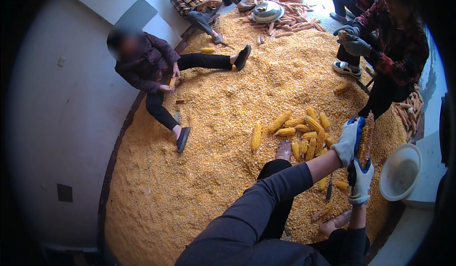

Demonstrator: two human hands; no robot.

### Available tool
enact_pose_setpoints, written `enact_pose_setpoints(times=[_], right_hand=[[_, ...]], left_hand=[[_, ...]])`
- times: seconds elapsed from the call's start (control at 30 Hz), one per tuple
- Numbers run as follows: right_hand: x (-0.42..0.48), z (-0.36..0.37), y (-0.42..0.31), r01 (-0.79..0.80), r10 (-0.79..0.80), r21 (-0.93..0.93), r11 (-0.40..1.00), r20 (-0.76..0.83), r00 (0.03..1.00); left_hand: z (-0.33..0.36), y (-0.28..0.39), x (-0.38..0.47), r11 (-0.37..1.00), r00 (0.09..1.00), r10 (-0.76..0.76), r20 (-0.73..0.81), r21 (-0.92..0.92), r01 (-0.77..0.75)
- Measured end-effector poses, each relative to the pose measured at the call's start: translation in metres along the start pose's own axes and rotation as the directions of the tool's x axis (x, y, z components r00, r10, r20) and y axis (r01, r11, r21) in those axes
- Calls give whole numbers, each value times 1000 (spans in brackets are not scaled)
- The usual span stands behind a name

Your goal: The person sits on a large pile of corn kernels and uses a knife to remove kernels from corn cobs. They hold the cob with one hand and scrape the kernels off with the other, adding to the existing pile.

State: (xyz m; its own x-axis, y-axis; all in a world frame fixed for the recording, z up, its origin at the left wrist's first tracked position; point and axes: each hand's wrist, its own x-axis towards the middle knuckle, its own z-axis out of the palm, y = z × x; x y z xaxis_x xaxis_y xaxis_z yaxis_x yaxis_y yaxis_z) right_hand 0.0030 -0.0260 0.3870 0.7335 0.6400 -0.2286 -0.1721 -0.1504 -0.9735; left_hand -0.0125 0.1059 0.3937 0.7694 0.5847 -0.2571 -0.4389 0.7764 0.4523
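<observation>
My left hand (348,142), in a white glove with a blue coated palm, is wrapped around the upper side of a yellow corn ear (363,142). Against that ear lies a reddish bare corn cob (370,129), its lower end at my right hand (362,178), gloved the same way and closed below. The fingers partly hide where each piece is gripped. Just left of my hands, a pile of corn ears (310,132) rests on loose kernels by my bare foot (284,150). A dark-handled tool (329,189) lies near my right wrist.
Loose corn kernels (199,180) cover the floor. A white plastic basin (400,172) leans at the right. People sit at left (146,63), top (194,2) and right (395,48). Stripped cobs (295,16) surround a metal basin (268,12) at the back.
</observation>
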Motion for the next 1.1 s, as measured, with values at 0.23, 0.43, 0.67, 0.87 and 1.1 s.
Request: enact_pose_setpoints(times=[0.23,0.43,0.67,0.87,1.1], right_hand=[[9,-17,-15,-79,78,-21,997,-37,996],[7,-22,-26,-152,176,-287,946,58,983],[14,-60,-40,-264,257,-22,964,319,912],[49,-143,6,130,-222,241,962,405,887],[54,-145,11,277,-399,387,879,283,872]], left_hand=[[-11,-5,8,678,952,231,-199,735,-10],[12,13,-22,-196,743,554,374,927,-321],[10,22,-26,-342,678,349,647,761,-551],[24,38,-36,-266,821,200,534,836,-479],[26,29,-40,-218,867,-39,498,842,-493]])
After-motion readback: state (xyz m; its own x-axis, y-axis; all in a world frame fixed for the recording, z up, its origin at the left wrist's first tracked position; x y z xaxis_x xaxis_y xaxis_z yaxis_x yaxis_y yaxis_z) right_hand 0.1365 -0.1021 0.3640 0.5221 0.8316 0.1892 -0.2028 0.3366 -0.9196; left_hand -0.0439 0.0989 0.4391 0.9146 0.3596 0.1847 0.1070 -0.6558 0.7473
